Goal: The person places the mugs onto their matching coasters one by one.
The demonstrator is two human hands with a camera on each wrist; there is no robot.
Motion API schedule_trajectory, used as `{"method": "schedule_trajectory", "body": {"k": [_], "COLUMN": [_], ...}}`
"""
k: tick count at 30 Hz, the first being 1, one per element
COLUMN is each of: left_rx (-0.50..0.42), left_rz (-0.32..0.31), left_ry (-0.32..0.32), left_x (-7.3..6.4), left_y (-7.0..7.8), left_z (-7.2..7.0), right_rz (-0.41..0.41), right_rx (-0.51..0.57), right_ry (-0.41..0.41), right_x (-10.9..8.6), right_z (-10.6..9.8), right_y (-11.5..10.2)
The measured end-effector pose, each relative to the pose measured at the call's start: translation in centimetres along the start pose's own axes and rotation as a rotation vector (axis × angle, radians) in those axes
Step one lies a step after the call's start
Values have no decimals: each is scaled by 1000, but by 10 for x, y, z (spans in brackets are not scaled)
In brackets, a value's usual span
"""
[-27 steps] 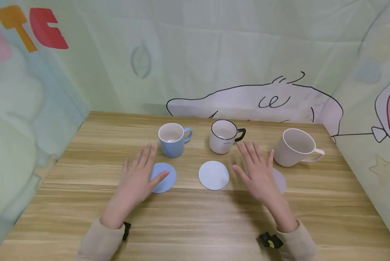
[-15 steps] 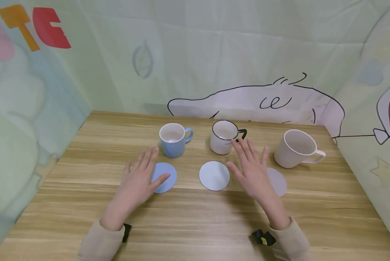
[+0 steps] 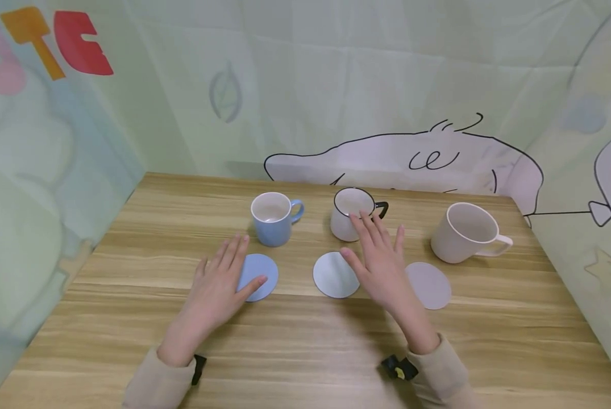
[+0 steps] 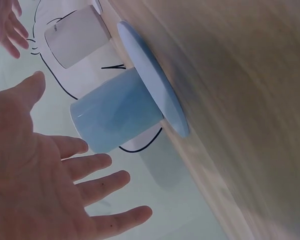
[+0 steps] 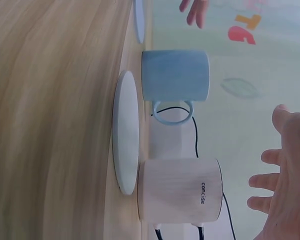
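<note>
My left hand [image 3: 218, 287] hovers palm down with fingers spread, its thumb over the blue coaster [image 3: 260, 278]. Just beyond the fingertips stands a blue mug [image 3: 271, 226], white inside. My right hand [image 3: 382, 270] is held above the table, fingers spread, overlapping the edge of the white coaster [image 3: 333, 275]. Its fingertips overlap the front of a white mug [image 3: 342, 224] with a black rim and black handle; in the right wrist view this mug [image 5: 177, 192] reads "concise". A larger pale beige mug [image 3: 453, 238] stands at the right behind a pinkish-grey coaster [image 3: 430, 287]. Neither hand holds anything.
The mugs stand in a row on a wood-grain table [image 3: 295, 352], each behind a round coaster. A printed cloth backdrop [image 3: 305, 102] hangs behind the table and along both sides. Dark bands with small black pieces [image 3: 399, 368] sit at the wrists.
My right hand has moved left, from between the white and beige mugs to in front of the white mug, uncovering the pinkish-grey coaster. The left hand has drawn back slightly.
</note>
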State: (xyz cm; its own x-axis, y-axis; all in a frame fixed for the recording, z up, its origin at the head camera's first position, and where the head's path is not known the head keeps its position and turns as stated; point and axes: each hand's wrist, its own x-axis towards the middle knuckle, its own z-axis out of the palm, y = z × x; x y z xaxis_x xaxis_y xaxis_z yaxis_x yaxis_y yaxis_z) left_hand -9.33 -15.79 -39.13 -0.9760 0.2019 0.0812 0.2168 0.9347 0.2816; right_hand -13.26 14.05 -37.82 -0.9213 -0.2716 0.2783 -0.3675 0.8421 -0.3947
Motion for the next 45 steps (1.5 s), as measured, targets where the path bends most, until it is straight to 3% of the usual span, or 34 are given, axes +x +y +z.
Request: {"method": "schedule_trajectory", "body": {"k": [11, 25, 39, 45], "left_rx": [-2, -3, -5, 13], "left_rz": [-16, -24, -43, -41], "left_ry": [-16, -1, -55, -62], "left_x": [-6, -11, -12, -12], "left_y": [-2, -4, -5, -5], "left_z": [3, 7, 6, 6], "right_rz": [-15, -96, -179, -174], "right_rx": [65, 144, 235, 270], "right_ry": [23, 104, 143, 117], "right_x": [11, 35, 51, 58], "right_z": [1, 1, 19, 26], "right_y": [-12, -24, -27, -28]}}
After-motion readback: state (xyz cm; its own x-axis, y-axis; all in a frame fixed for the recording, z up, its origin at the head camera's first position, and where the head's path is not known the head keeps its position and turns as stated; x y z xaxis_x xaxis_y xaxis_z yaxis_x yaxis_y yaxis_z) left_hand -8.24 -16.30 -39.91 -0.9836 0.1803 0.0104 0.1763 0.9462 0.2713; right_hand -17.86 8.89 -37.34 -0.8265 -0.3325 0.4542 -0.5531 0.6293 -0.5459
